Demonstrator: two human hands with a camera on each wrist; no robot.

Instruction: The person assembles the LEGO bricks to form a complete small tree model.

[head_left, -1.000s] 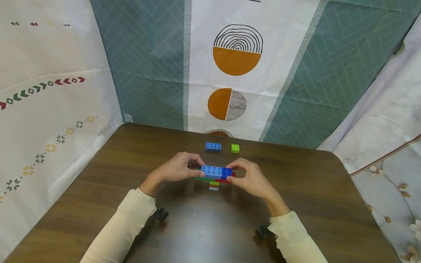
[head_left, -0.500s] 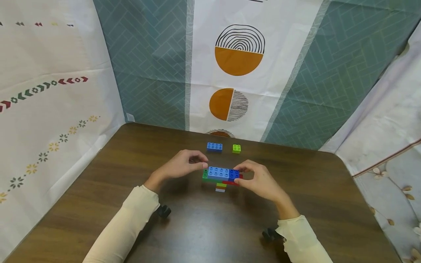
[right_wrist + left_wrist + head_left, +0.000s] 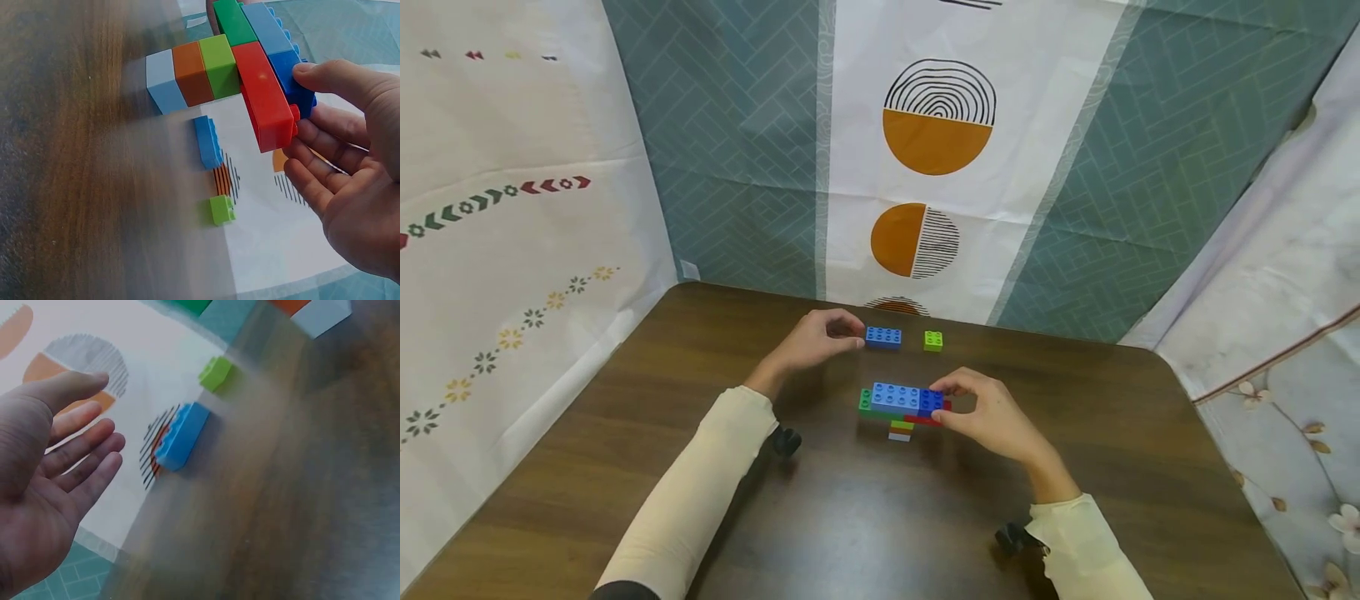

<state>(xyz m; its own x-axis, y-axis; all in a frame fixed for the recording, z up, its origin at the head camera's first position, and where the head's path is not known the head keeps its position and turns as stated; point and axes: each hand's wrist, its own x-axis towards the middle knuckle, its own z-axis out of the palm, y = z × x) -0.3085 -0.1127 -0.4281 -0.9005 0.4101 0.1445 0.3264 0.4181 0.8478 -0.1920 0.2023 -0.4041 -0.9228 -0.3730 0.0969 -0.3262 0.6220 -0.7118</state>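
Observation:
A toy-brick structure stands on the table. Its narrow stack has a pale brick (image 3: 164, 81) at the bottom, then an orange brick (image 3: 192, 74) and a lime brick (image 3: 219, 67). Across that stack lie a green brick (image 3: 866, 402) and a red brick (image 3: 265, 94), topped by a light blue brick (image 3: 895, 396) and a dark blue brick (image 3: 927, 402). My right hand (image 3: 988, 414) pinches the dark blue brick between thumb and fingers. Nothing is in my left hand (image 3: 822, 337), whose fingers are extended beside a loose blue brick (image 3: 883, 337) at the back.
A small lime brick (image 3: 933, 341) sits right of the loose blue brick, near the back edge of the brown table (image 3: 715, 333). Patterned cloth (image 3: 745, 167) hangs behind the table and at both sides.
My left hand has left the structure's left end and moved back to the loose blue brick. The right hand keeps its pinch at the structure's right end.

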